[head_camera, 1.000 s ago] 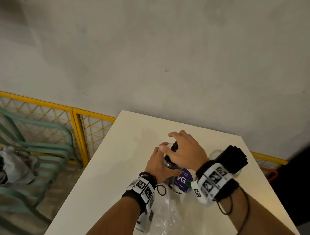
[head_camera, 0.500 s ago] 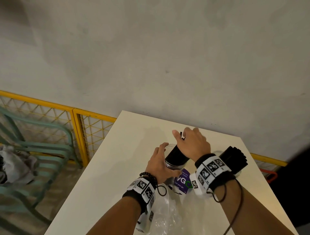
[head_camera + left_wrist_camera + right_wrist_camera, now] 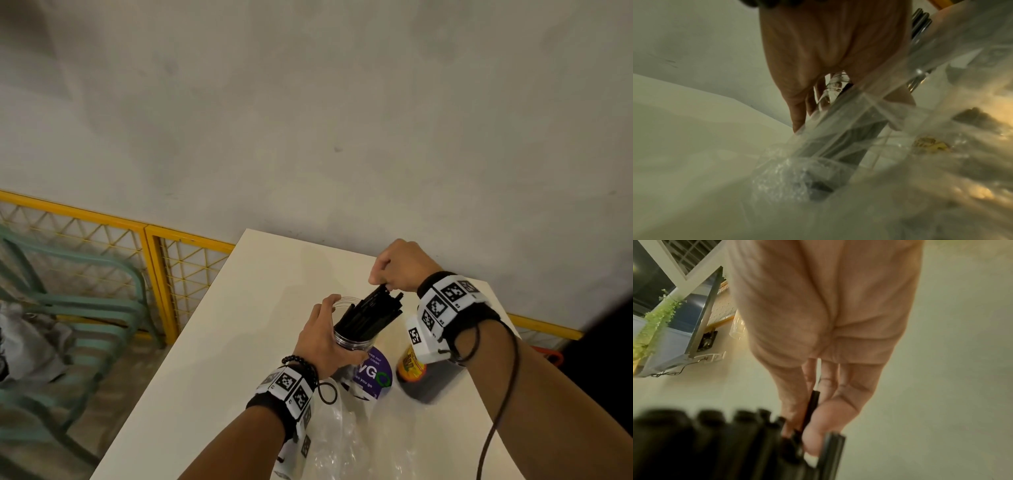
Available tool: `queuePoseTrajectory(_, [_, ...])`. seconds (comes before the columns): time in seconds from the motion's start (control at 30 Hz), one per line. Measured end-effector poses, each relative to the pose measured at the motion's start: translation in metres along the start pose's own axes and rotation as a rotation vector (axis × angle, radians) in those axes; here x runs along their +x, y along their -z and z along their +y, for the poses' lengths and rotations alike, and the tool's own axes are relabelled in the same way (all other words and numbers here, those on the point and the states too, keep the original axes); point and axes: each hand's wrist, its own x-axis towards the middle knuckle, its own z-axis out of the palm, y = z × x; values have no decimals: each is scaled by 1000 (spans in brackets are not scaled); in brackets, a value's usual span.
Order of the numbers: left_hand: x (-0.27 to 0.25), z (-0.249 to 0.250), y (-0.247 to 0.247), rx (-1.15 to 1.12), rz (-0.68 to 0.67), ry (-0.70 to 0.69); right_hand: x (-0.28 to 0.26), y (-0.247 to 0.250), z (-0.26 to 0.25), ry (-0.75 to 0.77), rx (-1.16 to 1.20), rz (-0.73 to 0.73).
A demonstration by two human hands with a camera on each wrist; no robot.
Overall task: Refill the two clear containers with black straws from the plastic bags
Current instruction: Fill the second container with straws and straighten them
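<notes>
A: State the position of the clear container (image 3: 352, 337) and the hand holding it.

B: The container stands on the white worktop (image 3: 239, 342), tilted, mouth leaning up and toward the right. The left hand (image 3: 323, 337) wraps its wall from the left side, fingers curled round it. The black straws (image 3: 371, 315) inside share that slant, so their long axis runs from lower left to upper right.

A: State the right-hand grip.

B: The right hand (image 3: 400, 265) is above and to the right of the mouth. Its grip is pressed together: thumb and fingertips (image 3: 813, 449) pinch the top end of one straw. The straw ends lie directly below this hand, so it is the nearer one for any seating or levelling. Judgement: the coming move is a push along the slant, down and to the left.

A: List legible writing.

B: A purple round sticker (image 3: 373, 371) just beside the container base shows large letters "VG" and small lines reading "clean" and "as you go". A small bottle (image 3: 411, 368) with a yellow label stands right of it; its text is unreadable. Crumpled clear plastic bags (image 3: 339, 442) lie nearer the person.
</notes>
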Motion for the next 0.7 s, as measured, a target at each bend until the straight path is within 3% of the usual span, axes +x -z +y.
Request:
queuePoseTrajectory(0.13, [-1, 0, 0, 2, 9, -7, -5, 4, 7, -2, 31, 100])
queuePoseTrajectory(0.33, [0, 1, 0, 8, -2, 3, -7, -2, 14, 50, -78, -2])
queuePoseTrajectory(0.5, [0, 0, 0, 3, 4, -1, -22, -6, 12, 104, -20, 22])
queuePoseTrajectory(0.6, [-1, 0, 0, -4, 7, -15, -50, -33, -1, 186, -197, -41])
queuePoseTrajectory(0.7, [0, 1, 0, -10, -1, -16, -59, -60, -3, 203, -360, 84])
